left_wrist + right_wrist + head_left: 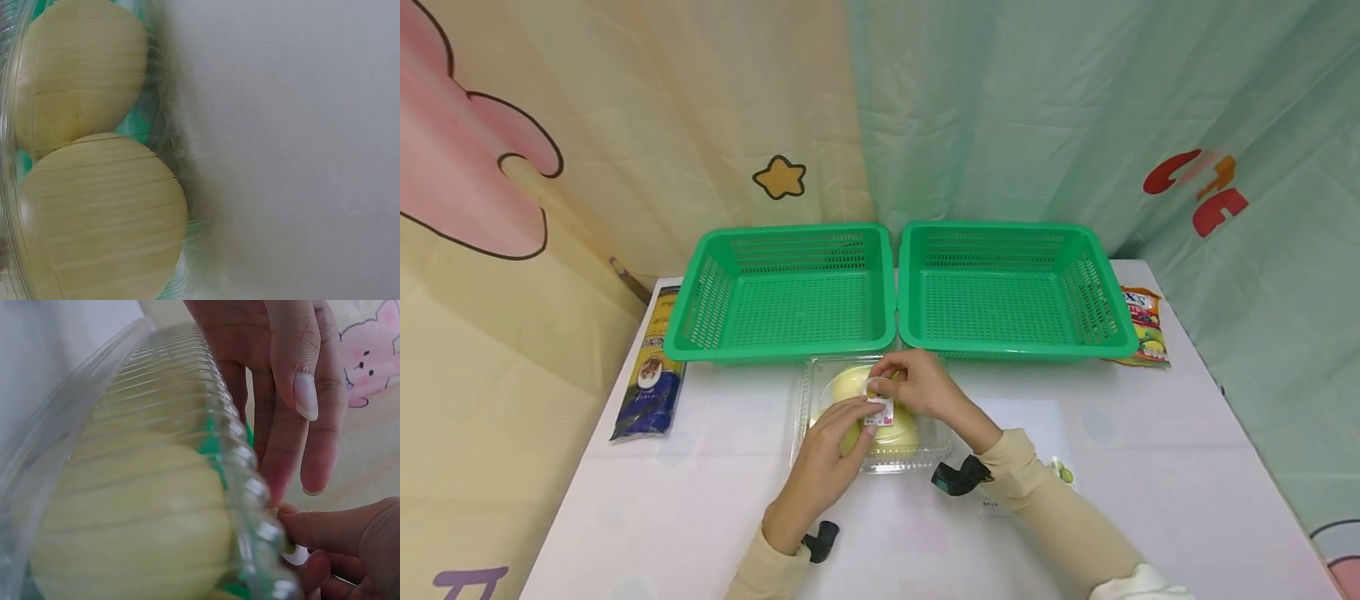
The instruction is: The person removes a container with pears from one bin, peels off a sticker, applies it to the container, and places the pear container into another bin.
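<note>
A clear plastic clamshell box (802, 417) holds several large, smooth, pale yellow round fruits (897, 435); two of these fruits (103, 219) show through its side in the left wrist view. On its lid is a white printed label (880, 414). My right hand (925, 387) pinches the label's far end between thumb and finger; in the right wrist view a bit of white and green shows at this hand (356, 537). My left hand (831, 454) rests over the lid, fingers fairly straight, fingertips at the label's left edge. The left wrist view shows no hand.
Two green plastic baskets (782, 346) (1015, 342) stand side by side behind the box. A blue and gold packet (651, 383) lies at the left, a colourful snack bag (1146, 329) at the right. A printed sheet (1030, 417) lies partly under my right arm.
</note>
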`<state>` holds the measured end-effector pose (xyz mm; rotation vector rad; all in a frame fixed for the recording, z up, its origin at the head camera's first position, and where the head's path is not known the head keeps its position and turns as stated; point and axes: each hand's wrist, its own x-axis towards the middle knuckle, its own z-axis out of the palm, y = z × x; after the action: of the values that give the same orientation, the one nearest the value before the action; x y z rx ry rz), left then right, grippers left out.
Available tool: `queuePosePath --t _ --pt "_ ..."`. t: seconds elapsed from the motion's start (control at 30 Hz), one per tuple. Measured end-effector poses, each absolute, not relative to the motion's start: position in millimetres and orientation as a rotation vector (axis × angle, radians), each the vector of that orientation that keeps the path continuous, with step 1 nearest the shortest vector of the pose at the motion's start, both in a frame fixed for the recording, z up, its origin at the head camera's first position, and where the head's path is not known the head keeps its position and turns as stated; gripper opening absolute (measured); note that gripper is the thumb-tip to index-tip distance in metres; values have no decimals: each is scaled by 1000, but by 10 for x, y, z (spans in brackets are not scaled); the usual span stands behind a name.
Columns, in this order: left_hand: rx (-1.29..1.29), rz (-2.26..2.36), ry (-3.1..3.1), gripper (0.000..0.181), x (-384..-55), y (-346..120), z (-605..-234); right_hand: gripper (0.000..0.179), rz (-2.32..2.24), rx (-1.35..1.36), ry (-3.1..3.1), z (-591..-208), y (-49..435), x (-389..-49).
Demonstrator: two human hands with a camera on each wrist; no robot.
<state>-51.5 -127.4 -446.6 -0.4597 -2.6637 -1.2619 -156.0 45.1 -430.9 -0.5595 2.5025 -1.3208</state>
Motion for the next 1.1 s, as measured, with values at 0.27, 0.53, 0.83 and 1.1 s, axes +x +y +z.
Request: queuePosePath --t 0.27,0.53,0.83,1.1 --pt "-468 -1255 -2664 27 -522 -1270 -4472 9 -1305 -599 2531 -4323 422 -1562" --pt "-464 -1226 -2694 26 -534 -1255 -4476 8 -1279 -602 2545 -4356 411 -1569" --pt "-435 -1190 -2715 26 -528 -1244 -4501 9 -1248 -614 2553 -4386 405 -1560" --pt "-458 -1172 -2681 25 -553 -1238 -4519 9 -1231 -642 2610 -4402 399 -1577"
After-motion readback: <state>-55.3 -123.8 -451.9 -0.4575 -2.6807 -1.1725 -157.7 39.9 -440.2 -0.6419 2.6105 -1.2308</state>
